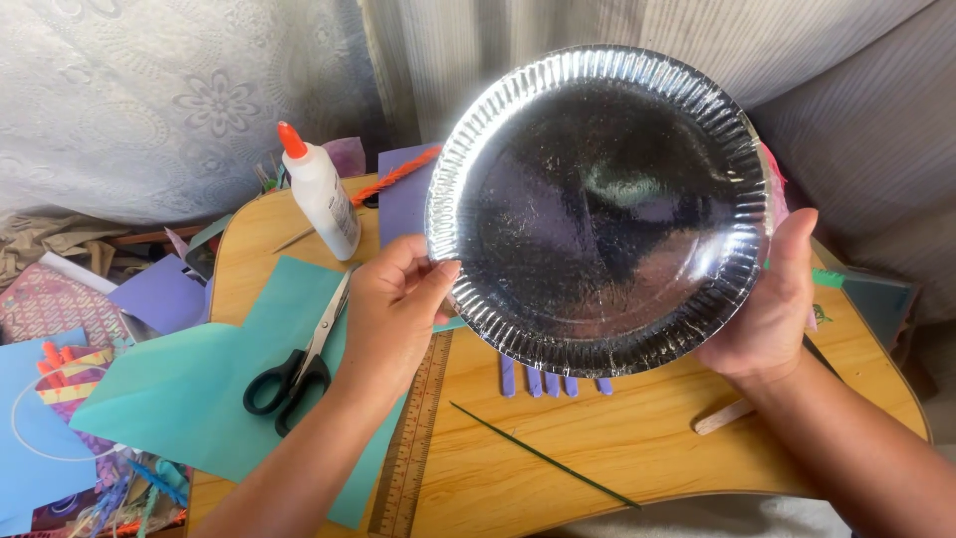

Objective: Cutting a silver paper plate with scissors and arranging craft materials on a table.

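Both hands [393, 309] [767, 314] hold silver paper plate [597, 209] upright.

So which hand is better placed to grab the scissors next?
Left, probably. The left hand grips the plate rim right beside the scissors on the teal paper. The right hand holds the far rim, across the plate.

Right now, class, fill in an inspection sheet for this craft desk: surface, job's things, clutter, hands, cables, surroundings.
Surface: wooden table, partly covered.
Job's things: silver foil plate, held up tilted above the table.
Clutter: scissors on teal paper, glue bottle, ruler, purple strips, thin green stick.
Hands: left hand and right hand each grip the plate's rim.
Cables: nothing seen.
Surroundings: patterned cloth behind.
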